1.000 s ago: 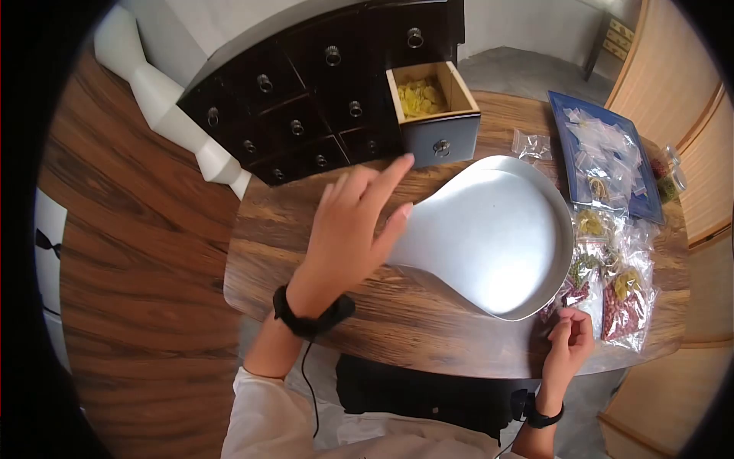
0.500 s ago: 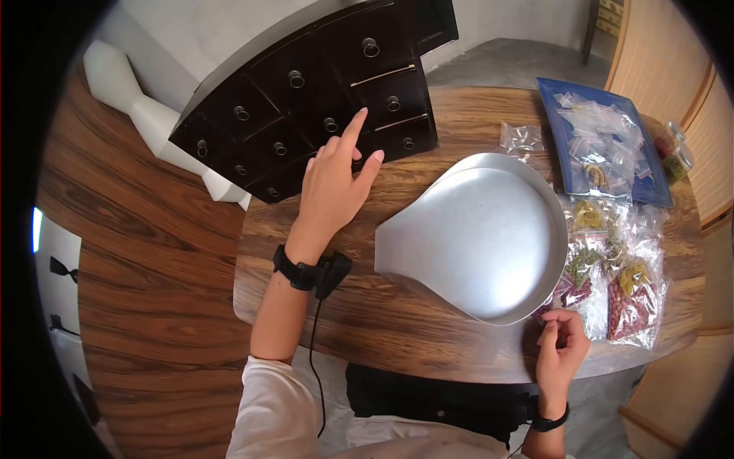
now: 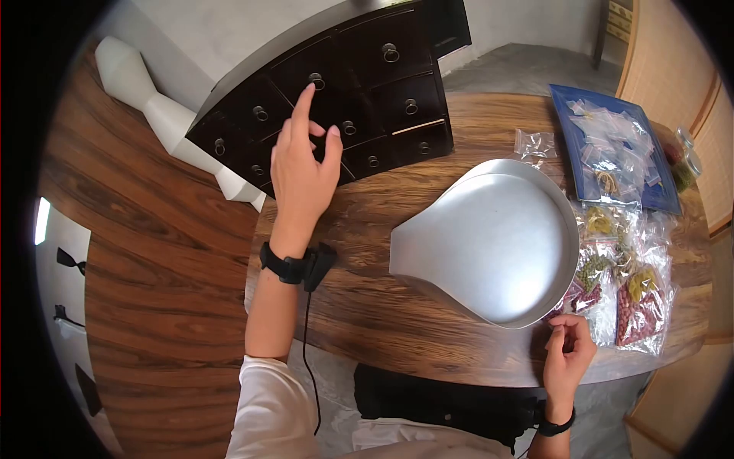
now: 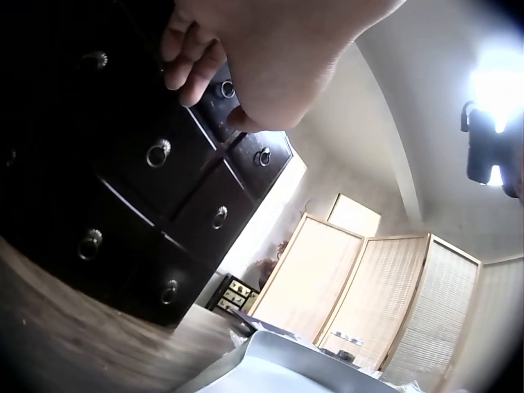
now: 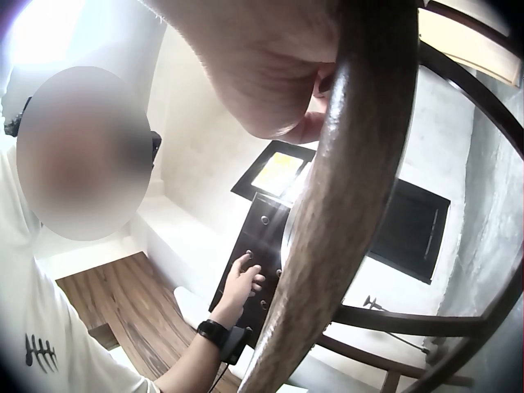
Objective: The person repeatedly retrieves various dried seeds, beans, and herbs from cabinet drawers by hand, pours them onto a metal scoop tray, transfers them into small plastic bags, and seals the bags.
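A dark cabinet point(image 3: 375, 96) with several ring-handled drawers stands at the back of the table; all its visible drawers look closed, one with a thin light gap along its top. My left hand point(image 3: 302, 172) is over the cabinet front, its index fingertip at the ring of an upper drawer point(image 3: 316, 79); whether it touches is unclear. The other left fingers are loosely bent. My right hand point(image 3: 567, 359) rests at the table's front edge, fingers loosely curled and holding nothing, below the metal scoop-shaped tray point(image 3: 497, 237). In the right wrist view the right hand point(image 5: 262, 74) lies against the table edge point(image 5: 352, 164).
Clear bags with red, green and yellow contents point(image 3: 641, 310) lie right of the metal tray. Behind them is a blue tray point(image 3: 572, 164) with small plastic bags, and glass jars point(image 3: 690, 162) stand beside it. A small clear packet point(image 3: 535, 144) lies behind the metal tray.
The drawer with yellow contents, open one second ago, is now closed. My left hand has moved left and up across the cabinet front. The right hand has stayed at the table edge.
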A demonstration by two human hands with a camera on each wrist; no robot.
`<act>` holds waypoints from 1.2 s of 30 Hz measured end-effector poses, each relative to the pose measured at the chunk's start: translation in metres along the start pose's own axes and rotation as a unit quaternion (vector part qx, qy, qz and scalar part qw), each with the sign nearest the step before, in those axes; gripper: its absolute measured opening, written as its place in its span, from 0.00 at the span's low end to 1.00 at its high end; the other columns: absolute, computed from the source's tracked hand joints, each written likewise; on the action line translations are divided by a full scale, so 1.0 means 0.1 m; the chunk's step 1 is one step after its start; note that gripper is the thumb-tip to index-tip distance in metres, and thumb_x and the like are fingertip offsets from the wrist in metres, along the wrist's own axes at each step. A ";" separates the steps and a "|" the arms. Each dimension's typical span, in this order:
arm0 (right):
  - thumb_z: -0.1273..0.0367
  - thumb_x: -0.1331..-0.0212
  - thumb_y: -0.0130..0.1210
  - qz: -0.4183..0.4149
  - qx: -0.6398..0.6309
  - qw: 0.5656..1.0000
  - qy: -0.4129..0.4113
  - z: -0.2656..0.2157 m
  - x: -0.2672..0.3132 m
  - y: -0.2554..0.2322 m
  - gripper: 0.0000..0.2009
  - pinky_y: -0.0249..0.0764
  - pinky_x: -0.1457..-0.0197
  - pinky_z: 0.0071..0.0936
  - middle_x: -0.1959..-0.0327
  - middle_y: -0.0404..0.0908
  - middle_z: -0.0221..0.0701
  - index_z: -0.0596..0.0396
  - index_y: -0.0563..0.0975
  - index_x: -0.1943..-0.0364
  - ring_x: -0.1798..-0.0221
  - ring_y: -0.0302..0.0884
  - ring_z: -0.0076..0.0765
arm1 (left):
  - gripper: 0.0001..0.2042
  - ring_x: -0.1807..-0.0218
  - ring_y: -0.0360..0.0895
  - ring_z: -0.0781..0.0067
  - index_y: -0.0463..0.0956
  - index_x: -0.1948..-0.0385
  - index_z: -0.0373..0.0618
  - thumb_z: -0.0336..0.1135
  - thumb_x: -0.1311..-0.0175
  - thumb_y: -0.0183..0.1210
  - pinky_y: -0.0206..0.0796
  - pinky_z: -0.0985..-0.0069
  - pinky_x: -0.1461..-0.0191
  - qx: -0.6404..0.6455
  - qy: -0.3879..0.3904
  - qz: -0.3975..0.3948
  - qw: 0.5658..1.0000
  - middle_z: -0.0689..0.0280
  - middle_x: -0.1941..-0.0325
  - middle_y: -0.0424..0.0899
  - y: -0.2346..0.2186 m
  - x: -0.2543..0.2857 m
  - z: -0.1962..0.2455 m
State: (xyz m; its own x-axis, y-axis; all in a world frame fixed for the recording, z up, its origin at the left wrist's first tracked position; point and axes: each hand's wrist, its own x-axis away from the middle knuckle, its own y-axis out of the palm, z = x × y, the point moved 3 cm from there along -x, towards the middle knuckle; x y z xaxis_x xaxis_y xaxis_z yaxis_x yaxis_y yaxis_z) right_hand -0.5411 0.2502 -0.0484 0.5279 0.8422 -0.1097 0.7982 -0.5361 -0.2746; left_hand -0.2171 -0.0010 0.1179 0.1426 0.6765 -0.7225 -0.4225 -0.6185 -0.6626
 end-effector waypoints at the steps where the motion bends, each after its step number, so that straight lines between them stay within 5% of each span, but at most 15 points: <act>1: 0.77 0.36 0.55 0.004 0.002 1.000 -0.002 0.00 0.00 0.00 0.03 0.52 0.76 0.17 0.82 0.69 0.19 0.59 0.79 0.64 0.79 0.60 0.12 | 0.27 0.65 0.76 0.63 0.69 0.31 0.50 0.36 0.33 0.60 0.69 0.64 0.55 -0.020 -0.003 0.002 1.000 0.65 0.66 0.77 -0.01 -0.06 -0.02; 5: 0.77 0.36 0.55 0.001 -0.005 1.000 0.004 0.02 0.01 0.00 0.03 0.52 0.76 0.18 0.82 0.69 0.19 0.59 0.79 0.64 0.79 0.60 0.12 | 0.21 0.63 0.77 0.62 0.74 0.39 0.49 0.36 0.35 0.60 0.68 0.63 0.52 -0.083 0.021 -0.044 0.995 0.65 0.66 0.77 0.07 -0.14 -0.21; 10: 0.77 0.35 0.55 0.002 0.016 1.000 0.002 0.00 0.00 0.00 0.03 0.51 0.76 0.18 0.82 0.69 0.19 0.59 0.79 0.64 0.79 0.60 0.12 | 0.21 0.62 0.78 0.60 0.75 0.41 0.52 0.35 0.37 0.61 0.68 0.62 0.51 -0.009 -0.016 0.005 1.000 0.65 0.66 0.77 0.06 -0.10 -0.09; 12: 0.77 0.35 0.55 -0.003 0.012 1.000 0.007 0.02 0.00 0.01 0.03 0.51 0.76 0.18 0.82 0.69 0.19 0.59 0.79 0.64 0.79 0.60 0.12 | 0.21 0.71 0.72 0.68 0.75 0.40 0.51 0.32 0.37 0.61 0.70 0.70 0.62 -0.022 0.039 0.030 0.999 0.64 0.69 0.77 0.07 -0.14 -0.10; 13: 0.77 0.35 0.54 -0.006 0.007 1.000 0.008 0.02 0.00 0.01 0.03 0.51 0.76 0.18 0.82 0.69 0.19 0.59 0.79 0.64 0.79 0.60 0.12 | 0.22 0.64 0.77 0.61 0.74 0.40 0.53 0.34 0.38 0.61 0.68 0.62 0.53 -0.010 -0.013 -0.008 1.000 0.65 0.68 0.76 0.07 -0.16 -0.10; 17: 0.77 0.35 0.55 -0.001 0.018 1.000 0.006 0.01 -0.01 0.00 0.03 0.52 0.76 0.18 0.82 0.70 0.20 0.60 0.79 0.64 0.79 0.60 0.12 | 0.19 0.66 0.77 0.63 0.75 0.43 0.53 0.34 0.37 0.61 0.68 0.63 0.54 -0.023 -0.004 0.010 1.000 0.67 0.73 0.74 0.03 -0.23 -0.07; 22: 0.77 0.35 0.55 0.002 0.003 1.000 0.005 0.02 -0.01 0.01 0.03 0.52 0.76 0.18 0.82 0.70 0.20 0.60 0.79 0.64 0.79 0.60 0.12 | 0.05 0.84 0.68 0.68 0.77 0.60 0.50 0.34 0.36 0.61 0.64 0.70 0.66 0.015 -0.047 0.030 0.998 0.72 0.88 0.66 -0.12 -0.26 0.09; 24: 0.77 0.35 0.55 0.004 0.003 1.000 0.003 0.02 -0.01 0.01 0.03 0.52 0.76 0.18 0.82 0.70 0.21 0.60 0.79 0.64 0.79 0.61 0.12 | 0.04 0.83 0.64 0.74 0.76 0.64 0.46 0.33 0.34 0.61 0.60 0.74 0.70 0.014 -0.027 0.044 0.999 0.69 0.87 0.65 -0.23 -0.18 0.20; 26: 0.77 0.35 0.55 0.004 0.001 1.000 0.002 0.02 0.00 0.01 0.03 0.52 0.76 0.18 0.82 0.70 0.21 0.60 0.79 0.64 0.79 0.61 0.12 | 0.06 0.82 0.60 0.79 0.76 0.67 0.42 0.33 0.32 0.60 0.56 0.77 0.74 0.011 -0.006 0.058 0.998 0.66 0.86 0.64 -0.36 -0.10 0.31; 29: 0.77 0.35 0.55 -0.003 0.010 1.000 0.003 0.04 0.01 0.00 0.03 0.53 0.76 0.18 0.81 0.71 0.21 0.60 0.80 0.64 0.79 0.61 0.12 | 0.14 0.86 0.60 0.70 0.72 0.83 0.46 0.32 0.35 0.63 0.53 0.76 0.79 -0.055 0.053 0.121 0.990 0.69 0.89 0.63 -0.55 -0.04 0.45; 33: 0.77 0.36 0.55 -0.008 0.011 1.000 -0.009 0.01 0.00 0.00 0.03 0.54 0.75 0.17 0.80 0.72 0.22 0.60 0.80 0.63 0.79 0.62 0.12 | 0.11 0.84 0.62 0.74 0.74 0.79 0.40 0.30 0.35 0.61 0.54 0.75 0.78 0.037 0.110 0.191 0.975 0.65 0.85 0.67 -0.66 -0.23 0.45; 34: 0.77 0.35 0.55 -0.012 0.022 1.000 -0.015 -0.01 0.00 0.00 0.03 0.54 0.75 0.17 0.80 0.73 0.22 0.60 0.80 0.63 0.78 0.62 0.12 | 0.09 0.79 0.65 0.76 0.77 0.76 0.39 0.31 0.34 0.61 0.57 0.75 0.75 0.065 0.071 0.196 0.976 0.65 0.81 0.71 -0.66 -0.32 0.44; 36: 0.77 0.35 0.54 -0.016 0.018 1.000 -0.005 0.03 0.02 0.02 0.03 0.55 0.74 0.16 0.79 0.73 0.21 0.60 0.80 0.63 0.77 0.62 0.12 | 0.06 0.72 0.77 0.69 0.82 0.68 0.41 0.33 0.35 0.63 0.67 0.72 0.66 0.008 0.126 0.176 0.976 0.60 0.72 0.81 -0.60 -0.59 0.40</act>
State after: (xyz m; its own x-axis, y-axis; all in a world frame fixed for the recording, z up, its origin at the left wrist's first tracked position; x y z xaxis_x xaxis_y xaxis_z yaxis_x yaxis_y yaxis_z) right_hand -0.5392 0.2505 -0.0523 0.4994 0.8595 -0.1092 0.8037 -0.5066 -0.3121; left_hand -0.2363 0.0125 0.2077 0.2019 0.3021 -0.9317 -0.4987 -0.7870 -0.3632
